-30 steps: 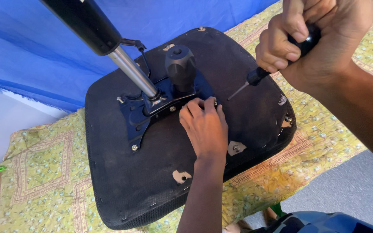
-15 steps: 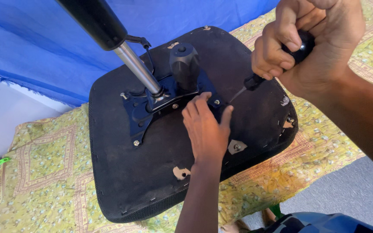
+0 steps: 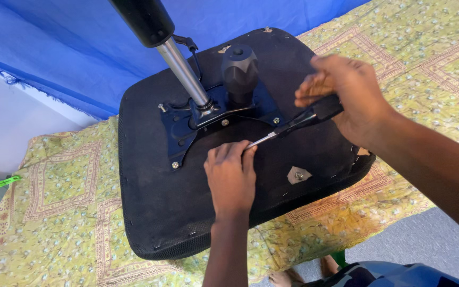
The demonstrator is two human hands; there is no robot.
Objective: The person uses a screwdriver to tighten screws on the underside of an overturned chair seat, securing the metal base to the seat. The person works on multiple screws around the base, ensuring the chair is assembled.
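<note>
Head view. Screwdriver [image 3: 298, 119], black-handled, held in the right hand [image 3: 354, 98]; that grip is wrapped tight round the handle, fingers curled over it. Thin metal shaft slants down and away from this grip toward the left hand [image 3: 231, 178], tip ending right at the left fingertips [image 3: 248, 152].

Left hand lies palm-down on the chair seat [image 3: 150, 212], fingers pressed together and bent at the tip of the shaft; whether they pinch a screw there, I cannot tell, as the fingers hide it. Left forearm comes up from the bottom edge.

Seat is black, upturned, underside facing up, resting on a yellow patterned cloth [image 3: 54, 212]. Just beyond the left grip sits the dark blue mounting plate [image 3: 184, 135], bolted to the seat with several screw heads showing. Out of it rise a chrome column [image 3: 184, 72] capped by a black sleeve, and a black knob [image 3: 239, 72], both beyond the screwdriver tip.

Near the left grip, on the right-hand side, a small grey bracket [image 3: 298, 174] is fixed to the seat. Blue sheet [image 3: 54, 48] hangs behind the seat. Green clip [image 3: 1, 184] far off at the left edge.
</note>
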